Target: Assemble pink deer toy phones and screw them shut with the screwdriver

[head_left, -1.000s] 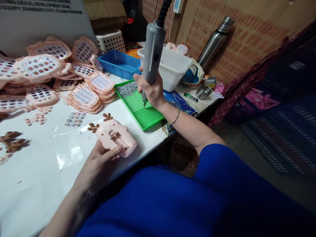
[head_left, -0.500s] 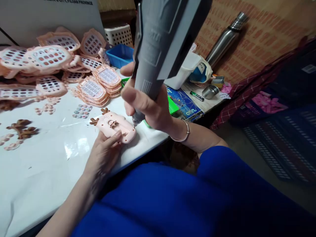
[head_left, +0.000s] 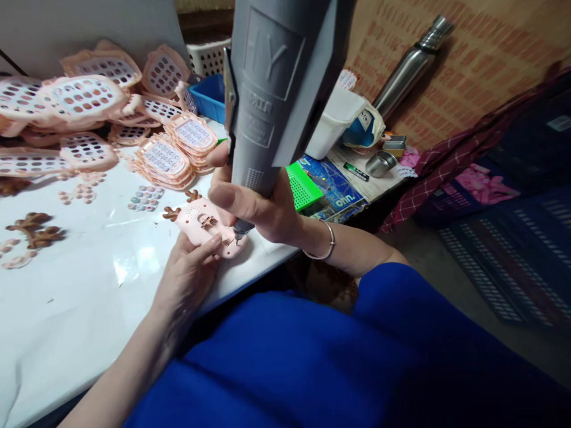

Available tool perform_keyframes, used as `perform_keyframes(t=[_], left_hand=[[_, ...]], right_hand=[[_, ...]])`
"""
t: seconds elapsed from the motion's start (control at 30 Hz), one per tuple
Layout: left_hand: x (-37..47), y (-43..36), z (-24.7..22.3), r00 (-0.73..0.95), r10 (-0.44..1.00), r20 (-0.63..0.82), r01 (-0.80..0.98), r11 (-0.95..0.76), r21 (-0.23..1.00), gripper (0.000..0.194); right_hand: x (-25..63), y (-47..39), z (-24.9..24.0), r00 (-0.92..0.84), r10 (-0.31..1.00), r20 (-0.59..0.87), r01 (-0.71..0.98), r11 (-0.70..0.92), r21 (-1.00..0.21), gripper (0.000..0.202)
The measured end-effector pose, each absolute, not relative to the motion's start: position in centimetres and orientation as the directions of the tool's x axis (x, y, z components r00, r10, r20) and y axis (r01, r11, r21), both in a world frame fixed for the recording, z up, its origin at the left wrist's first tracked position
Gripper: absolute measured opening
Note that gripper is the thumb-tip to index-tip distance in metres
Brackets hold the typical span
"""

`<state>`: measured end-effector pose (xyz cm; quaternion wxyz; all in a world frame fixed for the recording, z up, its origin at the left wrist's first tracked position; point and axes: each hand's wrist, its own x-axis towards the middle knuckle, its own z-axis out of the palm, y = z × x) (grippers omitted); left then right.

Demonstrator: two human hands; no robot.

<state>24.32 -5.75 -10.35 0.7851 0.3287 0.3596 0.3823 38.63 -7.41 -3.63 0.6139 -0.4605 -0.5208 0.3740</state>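
Observation:
My left hand (head_left: 191, 267) grips a pink toy phone casing (head_left: 196, 217) with brown antlers, its thumb lying across the lower part. The casing's back faces up and shows an open battery compartment with metal contacts. In my right hand (head_left: 263, 205) is a grey electric screwdriver (head_left: 267, 101), fingers wrapped round its lower body. The screwdriver points down, its bit over the lower right end of the casing. Whether the bit touches a screw there is too small to tell.
Pink casing fronts (head_left: 84, 95) are piled at the back left, beside stacked keypad pieces (head_left: 163, 157). Small buttons (head_left: 146, 198) and brown antler parts (head_left: 35, 230) lie on the white table (head_left: 89, 297). To the right are a green tray (head_left: 303, 185), a white tub (head_left: 332, 122) and a steel bottle (head_left: 408, 68).
My right hand has moved slightly left with the screwdriver, which stands more upright. Its bit has shifted from the casing's right edge inward. My left hand still holds the casing.

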Motion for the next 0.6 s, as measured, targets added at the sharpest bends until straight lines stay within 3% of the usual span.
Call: perform_keyframes(t=[0.1,0.37,0.6], left_hand=[[24.3,-5.7,-10.4,0.447,0.835,-0.322,-0.338,0.491,0.803,0.043],[24.4,-5.5,-10.0,0.401,0.827,-0.393,-0.343,0.533,0.773,0.045],[24.1,-5.3,-10.3,0.434,0.821,-0.371,-0.298,0.52,0.801,0.039]], right_hand=[[38.9,-7.5,-2.9,0.114,0.939,0.323,-0.097,0.334,-0.937,0.052],[40.1,-7.2,-3.9,0.183,0.92,0.347,-0.038,0.359,-0.933,0.056],[39.3,-7.1,-4.5,0.145,0.955,0.259,-0.095,0.274,-0.957,0.054]])
